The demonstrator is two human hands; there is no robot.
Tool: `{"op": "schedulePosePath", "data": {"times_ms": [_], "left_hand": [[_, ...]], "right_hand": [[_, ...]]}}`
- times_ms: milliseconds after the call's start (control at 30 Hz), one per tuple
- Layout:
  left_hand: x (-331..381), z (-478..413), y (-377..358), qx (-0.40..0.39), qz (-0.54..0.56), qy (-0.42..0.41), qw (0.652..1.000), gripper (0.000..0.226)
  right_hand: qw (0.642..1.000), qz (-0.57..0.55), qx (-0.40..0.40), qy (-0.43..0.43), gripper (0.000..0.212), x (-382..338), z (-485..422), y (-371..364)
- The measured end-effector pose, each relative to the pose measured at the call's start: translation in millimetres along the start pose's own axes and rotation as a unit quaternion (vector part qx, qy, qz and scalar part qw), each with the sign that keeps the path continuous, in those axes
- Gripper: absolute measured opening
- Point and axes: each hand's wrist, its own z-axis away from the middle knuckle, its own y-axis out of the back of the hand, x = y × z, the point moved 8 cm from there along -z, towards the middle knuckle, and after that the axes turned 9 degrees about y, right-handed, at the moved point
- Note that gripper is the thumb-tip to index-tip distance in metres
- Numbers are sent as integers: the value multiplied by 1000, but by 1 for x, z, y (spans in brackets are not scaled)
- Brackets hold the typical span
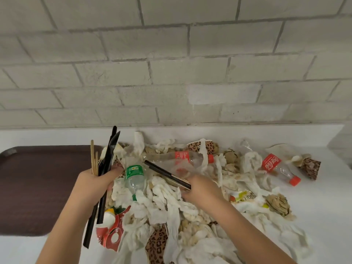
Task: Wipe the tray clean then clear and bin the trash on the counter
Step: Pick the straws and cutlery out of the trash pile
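A dark brown tray (38, 185) lies on the white counter (323, 206) at the left. Right of it spreads a heap of crumpled white napkins (167, 204) mixed with bottles and cups. My left hand (95, 184) grips a bundle of black plastic cutlery and straws (108, 161) with wooden sticks, held upright at the tray's right edge. My right hand (202, 189) pinches a black straw-like stick (167, 174) that slants up to the left over the heap. A green-labelled clear bottle (134, 178) lies between my hands.
Two red-capped cola bottles (276, 168) (190, 158) lie in the trash. Leopard-print cups (310, 167) (156, 246) and a crushed red cup (110, 235) are scattered around. A grey brick wall (171, 63) backs the counter.
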Motion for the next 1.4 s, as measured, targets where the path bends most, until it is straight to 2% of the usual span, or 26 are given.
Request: {"op": "schedulePosePath", "data": {"times_ms": [67, 167, 267, 367, 467, 533, 633, 700, 800, 900, 1000, 1100, 1167, 1233, 1333, 1400], "left_hand": [[-13, -1, 15, 8, 20, 19, 1000, 45], [-36, -5, 35, 14, 39, 49, 998, 47], [-57, -6, 48, 18, 50, 76, 996, 49], [-70, -3, 55, 18, 43, 86, 995, 49], [-76, 2, 56, 10, 44, 90, 995, 50], [-77, 6, 55, 3, 38, 85, 996, 50], [-75, 13, 53, -9, 36, 77, 996, 50], [-75, 17, 53, -19, 34, 71, 997, 50], [-73, 26, 56, -31, 30, 54, 998, 51], [-72, 33, 62, -43, 34, 44, 998, 51], [-73, 37, 65, -67, 43, 40, 996, 51], [-69, 43, 56, -113, 53, 21, 992, 45], [-65, 53, 41, -160, 65, 12, 985, 39], [-62, 67, 25, -209, 61, 9, 976, 47], [-59, 102, -2, -307, 62, 17, 950, 49], [-58, 137, -27, -397, 101, 41, 911, 43]], "right_hand": [[998, 61, -20, -20, 32, 0, -9, -12], [996, 78, -15, -32, 34, 0, -14, -9], [999, 24, -4, -33, 28, -2, -10, 8], [996, -70, 43, -42, 23, -2, 1, 35], [990, -99, 72, -66, 24, 1, 12, 64], [986, -119, 78, -85, 31, 4, 21, 77], [973, -189, 81, -105, 27, 6, 39, 87], [971, -199, 71, -113, 25, 3, 53, 87], [973, -184, 47, -129, 35, 5, 70, 77], [962, -236, 53, -131, 22, 7, 88, 65], [924, -353, 75, -126, 21, -4, 110, 56], [865, -475, 116, -112, 29, -14, 134, 48], [834, -521, 147, -101, 21, -21, 152, 45], [810, -554, 170, -96, 11, -24, 171, 41], [772, -604, 177, -92, 12, -20, 205, 32], [724, -662, 177, -79, 14, -15, 235, 26]]}}
